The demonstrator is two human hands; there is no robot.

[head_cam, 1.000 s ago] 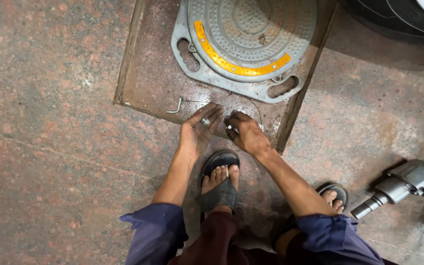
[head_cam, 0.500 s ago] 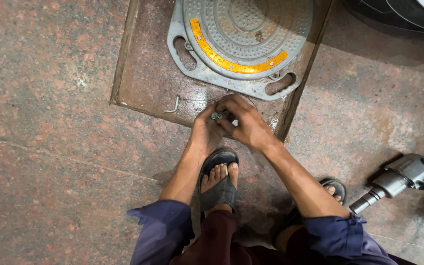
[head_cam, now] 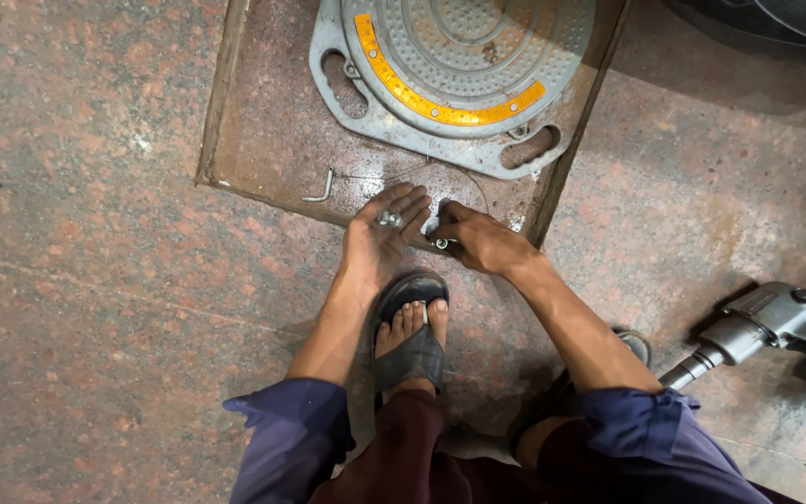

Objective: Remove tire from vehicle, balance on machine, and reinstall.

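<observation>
Left hand (head_cam: 377,245): lying palm-up, fingers spread, cradling small silver metal nuts (head_cam: 388,219).
Right hand (head_cam: 478,245): fingers pinching one shiny metal nut (head_cam: 441,244) off the rusty steel floor plate (head_cam: 272,149).

Shiny metal nuts (head_cam: 388,219); rusty matt steel plate (head_cam: 263,149); speckled stone floor (head_cam: 76,280)

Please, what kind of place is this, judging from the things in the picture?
Probably a vehicle repair or tyre workshop. A wheel-alignment turntable sits on a rusty steel plate in the stone floor, an impact wrench lies nearby, and the left hand holds small metal nuts.
</observation>
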